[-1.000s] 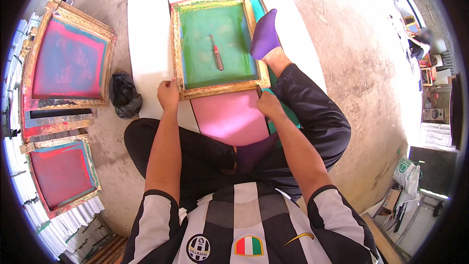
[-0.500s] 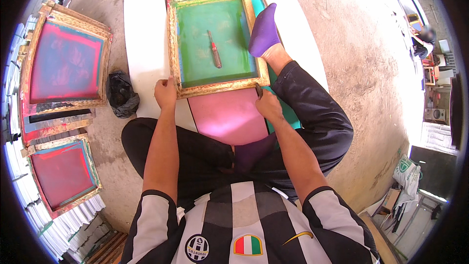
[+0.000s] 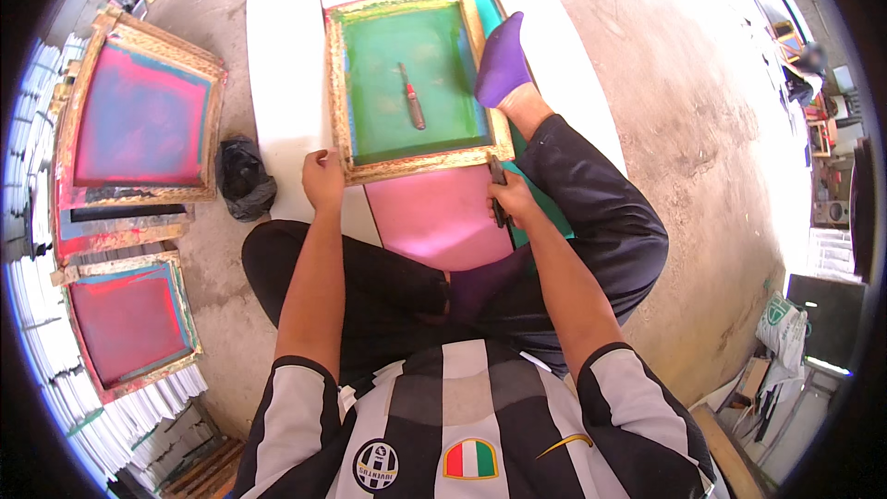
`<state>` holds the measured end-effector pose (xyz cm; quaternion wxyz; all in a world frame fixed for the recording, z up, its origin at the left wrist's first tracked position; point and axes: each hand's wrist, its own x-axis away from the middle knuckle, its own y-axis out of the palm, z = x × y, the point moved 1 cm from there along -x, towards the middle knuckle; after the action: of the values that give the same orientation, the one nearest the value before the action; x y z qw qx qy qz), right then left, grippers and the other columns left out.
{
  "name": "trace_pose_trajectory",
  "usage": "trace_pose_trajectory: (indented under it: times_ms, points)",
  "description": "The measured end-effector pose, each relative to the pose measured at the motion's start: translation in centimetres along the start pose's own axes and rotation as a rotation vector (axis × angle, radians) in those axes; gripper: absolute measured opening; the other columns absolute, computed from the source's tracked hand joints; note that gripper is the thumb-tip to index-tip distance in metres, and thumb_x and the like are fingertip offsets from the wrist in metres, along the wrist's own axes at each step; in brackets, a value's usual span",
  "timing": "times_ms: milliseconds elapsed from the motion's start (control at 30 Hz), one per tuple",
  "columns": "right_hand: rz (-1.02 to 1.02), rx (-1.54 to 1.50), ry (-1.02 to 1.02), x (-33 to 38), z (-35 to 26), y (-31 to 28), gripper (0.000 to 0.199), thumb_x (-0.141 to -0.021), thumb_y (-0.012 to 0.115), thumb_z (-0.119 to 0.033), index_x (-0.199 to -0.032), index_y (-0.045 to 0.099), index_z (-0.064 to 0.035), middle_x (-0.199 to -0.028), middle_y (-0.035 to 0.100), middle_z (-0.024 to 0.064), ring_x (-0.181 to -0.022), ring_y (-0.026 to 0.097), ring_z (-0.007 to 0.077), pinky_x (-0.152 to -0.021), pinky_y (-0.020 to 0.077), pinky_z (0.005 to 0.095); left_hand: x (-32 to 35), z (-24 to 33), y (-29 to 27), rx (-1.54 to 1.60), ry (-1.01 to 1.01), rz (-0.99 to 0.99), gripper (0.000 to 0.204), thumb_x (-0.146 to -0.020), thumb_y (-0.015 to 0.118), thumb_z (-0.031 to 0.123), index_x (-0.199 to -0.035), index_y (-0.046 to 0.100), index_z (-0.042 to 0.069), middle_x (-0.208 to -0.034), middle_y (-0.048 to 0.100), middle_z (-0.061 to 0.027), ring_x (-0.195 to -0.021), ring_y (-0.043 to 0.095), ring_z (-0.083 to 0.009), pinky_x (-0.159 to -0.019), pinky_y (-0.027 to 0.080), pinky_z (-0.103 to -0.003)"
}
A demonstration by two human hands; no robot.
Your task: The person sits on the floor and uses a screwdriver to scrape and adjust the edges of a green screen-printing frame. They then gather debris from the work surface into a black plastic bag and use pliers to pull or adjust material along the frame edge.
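Observation:
A wooden screen frame (image 3: 416, 164) with green mesh (image 3: 416, 46) lies on a white board (image 3: 282, 83) in front of me. A small red-handled tool (image 3: 412, 97) rests on the mesh. My left hand (image 3: 323, 180) is curled around the frame's near left corner. At the near right corner, my right hand (image 3: 516, 203) grips a thin dark tool (image 3: 497, 176) whose tip touches the frame's edge. A pink sheet (image 3: 434, 217) lies just below the frame, between my hands. My foot in a purple sock (image 3: 502, 65) rests against the frame's right side.
A black bag (image 3: 245, 180) sits on the concrete left of the board. Two more wooden screens with red and blue mesh (image 3: 139, 115) (image 3: 125, 323) lie at far left, beside stacks of white sheets (image 3: 139, 425). Pink and teal items lie beyond the frame.
Both hands stay at the frame's near corners. Only the view has shifted slightly.

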<state>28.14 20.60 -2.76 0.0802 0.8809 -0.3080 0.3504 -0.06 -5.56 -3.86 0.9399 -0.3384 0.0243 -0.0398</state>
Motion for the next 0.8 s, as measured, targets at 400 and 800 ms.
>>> trace_pose_trajectory:
  times_ms: [400,800]
  points:
    - [-0.325,0.186,-0.126,4.7,-2.6,8.6,0.017,-0.087,0.059,-0.006,-0.102,0.058,0.0032,-0.074,0.063,0.0122,-0.054,0.064,0.0216,-0.050,0.0546,0.0367,8.6,7.4,0.0,0.059,0.756,-0.539,0.024,-0.088,0.078,0.024,-0.108,0.078,0.010,-0.098,0.076,-0.0124,-0.083,0.072,-0.0320,-0.073,0.058,-0.043]
    - [-0.380,0.254,-0.043,3.6,-0.2,8.4,0.033,-0.092,0.063,-0.014,-0.121,0.060,0.0034,-0.084,0.066,0.0113,-0.067,0.068,0.0214,-0.063,0.0558,0.0362,7.3,6.2,0.3,-0.182,0.611,-0.538,0.016,-0.089,0.074,0.027,-0.092,0.082,0.014,-0.086,0.076,-0.0125,-0.079,0.072,-0.0361,-0.071,0.057,-0.048]
